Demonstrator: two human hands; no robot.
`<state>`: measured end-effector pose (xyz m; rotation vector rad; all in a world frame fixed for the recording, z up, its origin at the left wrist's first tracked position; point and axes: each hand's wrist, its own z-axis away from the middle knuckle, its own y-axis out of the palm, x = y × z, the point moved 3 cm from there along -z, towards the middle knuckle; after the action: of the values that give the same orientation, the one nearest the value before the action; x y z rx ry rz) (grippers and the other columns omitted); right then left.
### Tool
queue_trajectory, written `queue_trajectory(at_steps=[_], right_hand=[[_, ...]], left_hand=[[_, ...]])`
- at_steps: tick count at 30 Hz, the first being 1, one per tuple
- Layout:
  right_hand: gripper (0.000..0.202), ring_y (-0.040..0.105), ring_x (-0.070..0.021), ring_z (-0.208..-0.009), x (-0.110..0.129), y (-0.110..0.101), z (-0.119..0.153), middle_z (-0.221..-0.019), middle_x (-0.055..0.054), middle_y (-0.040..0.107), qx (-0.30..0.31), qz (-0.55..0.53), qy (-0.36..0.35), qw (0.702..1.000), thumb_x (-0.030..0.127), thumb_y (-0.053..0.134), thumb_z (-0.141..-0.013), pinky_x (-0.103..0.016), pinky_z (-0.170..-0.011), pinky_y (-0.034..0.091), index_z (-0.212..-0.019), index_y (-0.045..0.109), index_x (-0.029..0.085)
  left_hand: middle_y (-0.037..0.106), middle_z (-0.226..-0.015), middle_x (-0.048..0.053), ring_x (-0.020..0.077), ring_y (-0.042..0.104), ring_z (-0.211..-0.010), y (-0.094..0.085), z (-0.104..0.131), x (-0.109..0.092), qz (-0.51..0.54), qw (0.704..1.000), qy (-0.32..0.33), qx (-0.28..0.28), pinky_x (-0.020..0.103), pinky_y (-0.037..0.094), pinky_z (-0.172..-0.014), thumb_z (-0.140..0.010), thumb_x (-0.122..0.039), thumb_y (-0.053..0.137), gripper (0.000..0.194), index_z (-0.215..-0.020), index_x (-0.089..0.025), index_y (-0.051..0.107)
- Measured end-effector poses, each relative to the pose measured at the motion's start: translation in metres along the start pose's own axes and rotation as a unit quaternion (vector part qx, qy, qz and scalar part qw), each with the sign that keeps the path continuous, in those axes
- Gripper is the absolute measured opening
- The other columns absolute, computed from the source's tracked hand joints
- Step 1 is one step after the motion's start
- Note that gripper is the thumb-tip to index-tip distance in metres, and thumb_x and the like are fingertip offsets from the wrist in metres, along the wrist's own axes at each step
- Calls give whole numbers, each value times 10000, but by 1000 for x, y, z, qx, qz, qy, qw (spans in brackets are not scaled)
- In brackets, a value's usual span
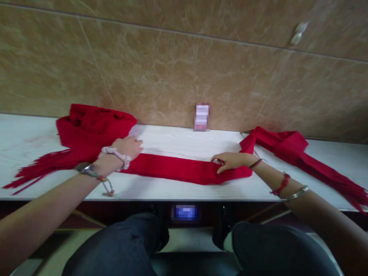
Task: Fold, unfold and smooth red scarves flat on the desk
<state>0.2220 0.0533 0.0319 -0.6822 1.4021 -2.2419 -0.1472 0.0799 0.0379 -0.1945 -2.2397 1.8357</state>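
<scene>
A long red scarf (172,167) lies across a white tabletop, its middle a flat folded strip and its left part a loose heap (97,122) with fringe trailing to the left. Beside that heap, at the strip's left end, my left hand (128,147) rests palm down with its fingers loosely bent; I see nothing gripped in it. At the strip's right end my right hand (228,160) touches the cloth, thumb and fingers apart. Past my right wrist, more red cloth (290,145) runs folded and twisted to a fringed end; my forearm hides part of how it joins.
A brown marbled tile wall (155,73) stands right behind the narrow white table (172,193). A small blurred card (202,117) stands against the wall. Higher up on the right is a small whitish fitting (299,33). My legs (115,245) are below the front edge.
</scene>
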Motion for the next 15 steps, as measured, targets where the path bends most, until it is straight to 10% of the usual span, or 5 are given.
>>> queue_trajectory(at_steps=[3, 6, 15], right_hand=[[525, 607, -229, -877, 12, 5, 5, -1039, -139, 642, -6, 61, 23, 998, 453, 615, -761, -275, -703, 436, -1156, 540, 116], [445, 619, -226, -851, 9, 5, 14, -1013, -139, 657, 4, 111, 55, 992, 443, 582, -789, -268, -668, 435, -1098, 573, 122], [406, 619, -258, -947, -60, -10, 54, -1075, -130, 659, 17, 125, 162, 979, 438, 464, -846, -329, -768, 468, -1077, 646, 158]], left_hand=[[436, -1361, 84, 227, 439, -1208, 23, -2, -62, 25, 993, 116, 27, 337, 362, -986, -883, -447, 381, 466, -1277, -217, 477], [335, -1440, 68, 240, 288, -1322, 43, 4, -83, 45, 985, 151, 70, 375, 273, -1055, -908, -458, 291, 510, -1352, -228, 390], [348, -1432, 86, 263, 276, -1325, 61, 26, 2, 45, 995, 65, 60, 427, 250, -1050, -898, -421, 282, 500, -1319, -199, 433]])
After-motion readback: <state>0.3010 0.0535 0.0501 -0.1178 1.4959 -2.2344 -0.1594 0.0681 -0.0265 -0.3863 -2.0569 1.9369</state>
